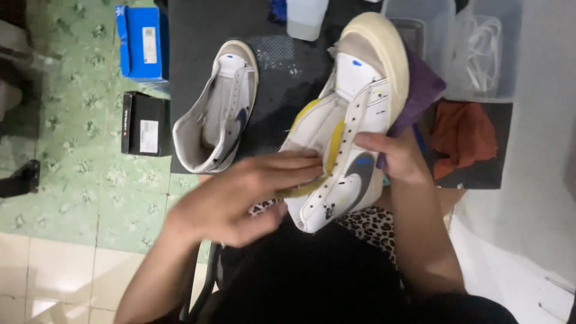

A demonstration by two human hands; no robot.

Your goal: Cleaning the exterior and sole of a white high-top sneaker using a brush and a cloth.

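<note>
Left hand: the left hand point(240, 195) lies flat across the near side of the white high-top sneaker with a cream rubber toe and a grey side mark point(348, 132), fingers point(294, 168) stretched out together and pressing on the yellow tongue point(333, 147) at the shoe's opening.
Right hand: the right hand point(399, 159) wraps the far side of the same sneaker, thumb on the eyelet strip, fingers curled behind the upper, clamped on it.
Sneaker: held over the person's lap at the front edge of the black table mat point(204, 36), toe pointing away, no laces in the eyelets.
Second shoe: a matching white high-top sneaker point(219, 111) lies on the mat just left of the held one, untouched.
Cloths: a purple cloth point(423, 90) sits under the held shoe's toe; an orange cloth point(465, 135) lies further right.
Floor: a blue cardboard box point(141, 42) and a black cardboard box point(144, 123) rest on green patterned flooring.
Back edge: a clear plastic tub point(480, 54) holding white laces, and a white plastic container point(306, 18).
</note>
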